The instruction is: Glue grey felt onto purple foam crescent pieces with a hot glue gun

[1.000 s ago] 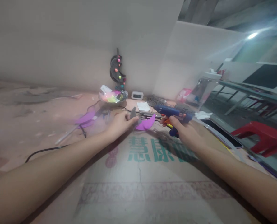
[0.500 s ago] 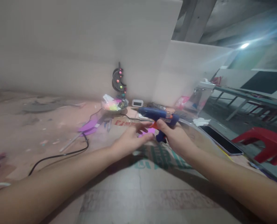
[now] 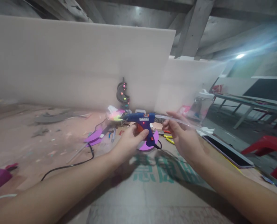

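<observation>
My left hand (image 3: pixel 129 141) is wrapped round the handle of a blue glue gun (image 3: pixel 141 119) with an orange trigger, held above the cardboard, nozzle pointing left. My right hand (image 3: pixel 181 135) pinches a clear glue stick (image 3: pixel 175 121) that runs into the back of the gun. A purple crescent cut-out (image 3: pixel 150 144) lies on the cardboard just under the gun. The gun's black cord (image 3: pixel 68 165) trails off to the left across the table.
A cardboard sheet (image 3: pixel 157 189) with green print covers the table in front. At the back stand a bowl of bright bits (image 3: pixel 115 116), a black moon ornament (image 3: pixel 123 91) and a small clock (image 3: pixel 140 111). A phone (image 3: pixel 227 151), a clear jar (image 3: pixel 200 107) and a red stool (image 3: pixel 266 147) are right.
The glue gun has passed from my right hand to my left hand and risen. My right hand now holds the glue stick at its back. The view has tilted upward.
</observation>
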A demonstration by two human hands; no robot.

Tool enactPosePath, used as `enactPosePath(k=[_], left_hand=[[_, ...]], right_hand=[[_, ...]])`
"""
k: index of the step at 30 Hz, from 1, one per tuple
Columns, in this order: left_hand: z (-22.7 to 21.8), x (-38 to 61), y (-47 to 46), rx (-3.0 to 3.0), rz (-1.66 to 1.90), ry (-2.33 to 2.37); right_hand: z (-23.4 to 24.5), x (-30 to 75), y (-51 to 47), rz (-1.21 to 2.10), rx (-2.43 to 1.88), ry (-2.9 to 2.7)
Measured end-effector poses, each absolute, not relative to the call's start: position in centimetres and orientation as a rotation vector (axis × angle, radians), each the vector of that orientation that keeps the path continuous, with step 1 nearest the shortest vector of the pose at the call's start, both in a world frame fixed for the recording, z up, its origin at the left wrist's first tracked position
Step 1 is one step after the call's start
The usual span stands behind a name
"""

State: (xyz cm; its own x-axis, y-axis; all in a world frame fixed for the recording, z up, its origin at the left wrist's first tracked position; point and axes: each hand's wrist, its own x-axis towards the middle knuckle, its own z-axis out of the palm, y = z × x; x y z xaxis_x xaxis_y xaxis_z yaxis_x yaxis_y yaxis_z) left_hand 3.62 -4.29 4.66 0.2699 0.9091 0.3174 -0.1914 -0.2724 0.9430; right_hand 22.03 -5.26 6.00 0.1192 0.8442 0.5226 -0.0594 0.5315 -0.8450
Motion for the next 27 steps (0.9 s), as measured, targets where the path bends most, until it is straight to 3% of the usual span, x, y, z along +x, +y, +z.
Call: enactPosePath(k=[11,21,27], left_hand=[[4.8,3.6,-4.9,1.548,1.270,0.753],[3.9,3.5,-5.0,1.624,1.230,0.761],[3.8,3.5,-5.2,1.607,1.205,0.765]], right_hand=[[8.0,22.1,-7.0,0.413,-0.926,-1.368],[7.2,21.9,-5.7,0.790,-0.832,-1.171],[6.8,21.7,-6.4,0.710,-0.722,-1.229]])
